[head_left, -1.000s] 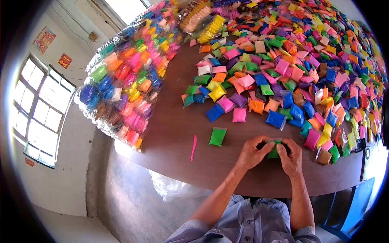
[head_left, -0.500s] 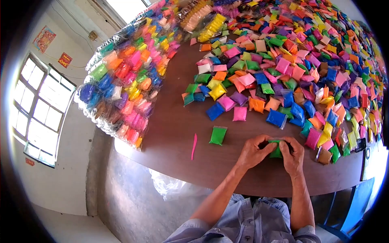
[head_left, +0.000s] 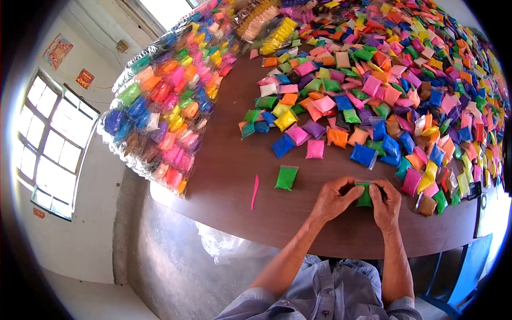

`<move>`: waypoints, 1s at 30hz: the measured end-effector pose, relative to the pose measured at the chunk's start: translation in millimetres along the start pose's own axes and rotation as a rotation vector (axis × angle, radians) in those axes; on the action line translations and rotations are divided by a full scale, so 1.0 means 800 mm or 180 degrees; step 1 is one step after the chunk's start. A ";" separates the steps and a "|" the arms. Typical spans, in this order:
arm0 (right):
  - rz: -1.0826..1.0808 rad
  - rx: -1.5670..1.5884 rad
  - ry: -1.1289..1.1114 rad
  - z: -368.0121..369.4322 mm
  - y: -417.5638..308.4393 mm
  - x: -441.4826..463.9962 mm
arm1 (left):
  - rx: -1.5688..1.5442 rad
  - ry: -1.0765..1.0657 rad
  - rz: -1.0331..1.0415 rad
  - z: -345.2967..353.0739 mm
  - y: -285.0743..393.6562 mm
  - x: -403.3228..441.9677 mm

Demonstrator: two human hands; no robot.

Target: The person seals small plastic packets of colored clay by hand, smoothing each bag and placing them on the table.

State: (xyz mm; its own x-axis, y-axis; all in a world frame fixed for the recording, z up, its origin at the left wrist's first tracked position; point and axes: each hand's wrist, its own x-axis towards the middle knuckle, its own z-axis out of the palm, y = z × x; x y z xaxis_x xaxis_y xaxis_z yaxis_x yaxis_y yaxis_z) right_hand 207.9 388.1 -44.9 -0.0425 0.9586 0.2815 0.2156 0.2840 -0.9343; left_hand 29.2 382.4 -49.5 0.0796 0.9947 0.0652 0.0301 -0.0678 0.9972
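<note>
Between my two hands is a small green packet (head_left: 364, 198), pinched near its upper edge. My left hand (head_left: 335, 199) grips the packet's left corner with thumb and fingers. On the opposite corner, my right hand (head_left: 385, 202) closes its thumb and fingers the same way. Part of the packet is covered by my thumbs. Left of my hands, another green packet (head_left: 287, 177) lies flat on the brown table (head_left: 234, 154). Farther left is a thin pink plastic knife (head_left: 255, 192).
A large heap of coloured packets (head_left: 373, 85) spreads over the back and right of the table. Clear bags of bundled packets (head_left: 165, 106) line the left edge. A blue stool or chair (head_left: 469, 272) stands at the lower right. Clear plastic (head_left: 224, 245) lies on the floor.
My hands stay almost still on the green packet, which shows slightly lower between my thumbs. Everything else on the table is in the same place.
</note>
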 end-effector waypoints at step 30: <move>-0.0054 0.0199 -0.0080 0.001 0.009 -0.002 | -0.0131 -0.0158 -0.0250 -0.003 -0.005 0.002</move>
State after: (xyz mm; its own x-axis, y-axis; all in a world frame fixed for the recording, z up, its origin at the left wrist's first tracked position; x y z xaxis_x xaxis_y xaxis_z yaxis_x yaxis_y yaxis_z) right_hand 208.5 388.4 -52.2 -0.0703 0.9536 0.2927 0.1534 0.3002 -0.9414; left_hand 26.6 384.4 -53.0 0.1279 0.9917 -0.0140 -0.0029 0.0145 0.9999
